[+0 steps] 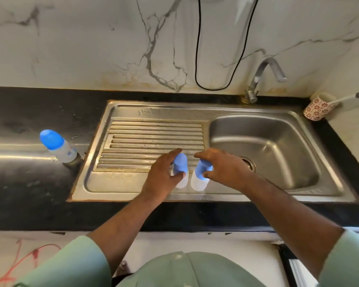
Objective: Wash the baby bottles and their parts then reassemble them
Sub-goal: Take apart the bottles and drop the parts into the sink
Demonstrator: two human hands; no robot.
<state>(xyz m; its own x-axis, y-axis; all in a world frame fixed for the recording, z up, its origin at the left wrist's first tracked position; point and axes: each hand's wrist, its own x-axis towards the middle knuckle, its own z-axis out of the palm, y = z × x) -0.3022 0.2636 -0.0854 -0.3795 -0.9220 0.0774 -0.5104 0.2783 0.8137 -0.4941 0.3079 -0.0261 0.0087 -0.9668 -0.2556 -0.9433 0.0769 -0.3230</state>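
Two small clear baby bottles with blue caps stand side by side on the front of the steel drainboard (133,141). My left hand (164,175) grips the left bottle (180,168) with fingers and thumb curled round its cap. My right hand (222,168) grips the right bottle (201,175) the same way at its blue cap. A third bottle (58,146) with a blue cap stands upright on the black counter, left of the sink unit, apart from both hands.
The sink basin (278,154) with its drain lies to the right, under a steel tap (263,79). A patterned cup (317,108) holding a brush stands at the back right corner. A black cable (197,59) hangs down the marble wall. Black counter (29,183) stretches left.
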